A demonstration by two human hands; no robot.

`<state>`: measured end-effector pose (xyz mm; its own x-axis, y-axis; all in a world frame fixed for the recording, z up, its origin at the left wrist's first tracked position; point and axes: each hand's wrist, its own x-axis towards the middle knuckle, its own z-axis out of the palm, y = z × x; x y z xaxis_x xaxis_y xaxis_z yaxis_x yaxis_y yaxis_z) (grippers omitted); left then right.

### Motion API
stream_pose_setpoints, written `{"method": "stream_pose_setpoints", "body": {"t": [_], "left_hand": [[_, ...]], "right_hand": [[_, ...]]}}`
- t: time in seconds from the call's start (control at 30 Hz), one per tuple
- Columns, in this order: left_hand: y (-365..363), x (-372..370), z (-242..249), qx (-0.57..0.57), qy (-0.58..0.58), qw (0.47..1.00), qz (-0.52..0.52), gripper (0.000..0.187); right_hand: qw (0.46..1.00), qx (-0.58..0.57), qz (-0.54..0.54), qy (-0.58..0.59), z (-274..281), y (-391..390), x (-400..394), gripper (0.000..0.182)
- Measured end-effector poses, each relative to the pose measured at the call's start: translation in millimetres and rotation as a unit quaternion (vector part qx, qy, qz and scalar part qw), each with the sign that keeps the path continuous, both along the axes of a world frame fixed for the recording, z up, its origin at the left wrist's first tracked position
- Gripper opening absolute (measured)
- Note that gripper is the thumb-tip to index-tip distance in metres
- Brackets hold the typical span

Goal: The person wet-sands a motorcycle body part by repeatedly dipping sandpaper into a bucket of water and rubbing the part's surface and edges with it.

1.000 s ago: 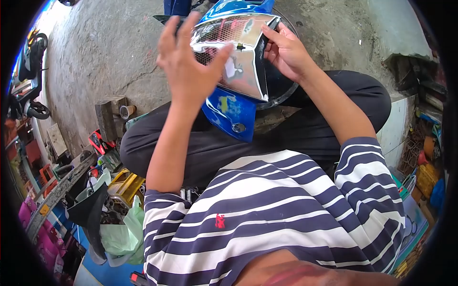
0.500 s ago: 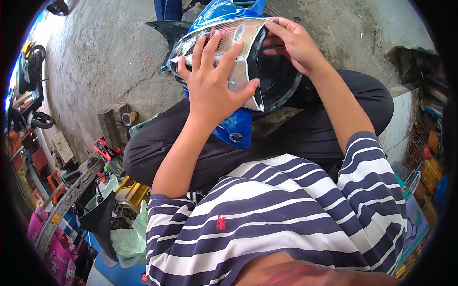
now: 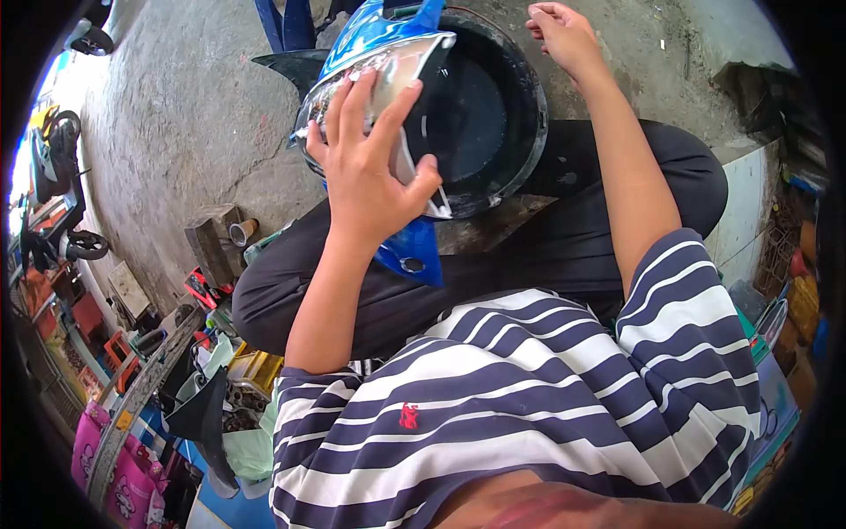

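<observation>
A glossy blue motorcycle fairing (image 3: pixel 366 35) with a clear and silvery middle section leans over the left side of a round black tub (image 3: pixel 531 132). My left hand (image 3: pixel 366 181) grips the fairing, its fingers spread across the middle section and the thumb near the white-edged side. The fairing's lower blue tip (image 3: pixel 414 256), which has a hole in it, hangs down by my lap. My right hand (image 3: pixel 568 40) is off the fairing, in the air beyond the tub's upper right rim. Its fingers are curled together, and whatever they may hold is too small to make out.
My crossed legs (image 3: pixel 300 273) surround the near side of the tub. Wooden blocks (image 3: pixel 211 242) and a small cup (image 3: pixel 243 233) are on the concrete floor at left. A yellow crate (image 3: pixel 257 368) stands among clutter below them. Motorbikes (image 3: pixel 62 176) are at far left.
My right hand has let go of the fairing's edge and moved up and to the right. The fairing, under my left hand, has shifted left, uncovering more of the tub.
</observation>
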<state>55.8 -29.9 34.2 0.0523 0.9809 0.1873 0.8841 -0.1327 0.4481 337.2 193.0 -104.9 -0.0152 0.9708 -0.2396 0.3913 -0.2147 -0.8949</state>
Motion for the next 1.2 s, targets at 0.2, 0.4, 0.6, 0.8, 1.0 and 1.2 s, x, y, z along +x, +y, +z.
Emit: {"method": "stream_pose_setpoints", "body": {"t": [0.2,0.4,0.6,0.8,1.0,1.2], "left_hand": [[4,-13,-12,0.001,-0.069,0.998,-0.002,0.078],[7,-18,-15,0.03,-0.107,0.994,-0.009,0.066],[17,-38,-12,0.117,-0.089,0.989,-0.001,0.063],[32,-53,-5,0.128,-0.076,0.988,0.05,0.061],[51,-73,-4,0.106,-0.08,0.986,0.098,0.064],[57,-76,-10,0.087,-0.075,0.986,0.117,0.069]], "right_hand": [[0.999,-0.024,0.021,-0.023,-13,0,-3,0.031],[0.991,-0.069,0.015,-0.116,-67,10,11,0.029],[0.966,-0.232,-0.115,-0.011,-89,17,15,0.021],[0.955,-0.285,-0.071,-0.033,-134,45,31,0.02],[0.98,-0.177,-0.002,-0.096,-210,63,18,0.027],[0.965,-0.154,0.072,-0.198,-175,56,-18,0.037]]}}
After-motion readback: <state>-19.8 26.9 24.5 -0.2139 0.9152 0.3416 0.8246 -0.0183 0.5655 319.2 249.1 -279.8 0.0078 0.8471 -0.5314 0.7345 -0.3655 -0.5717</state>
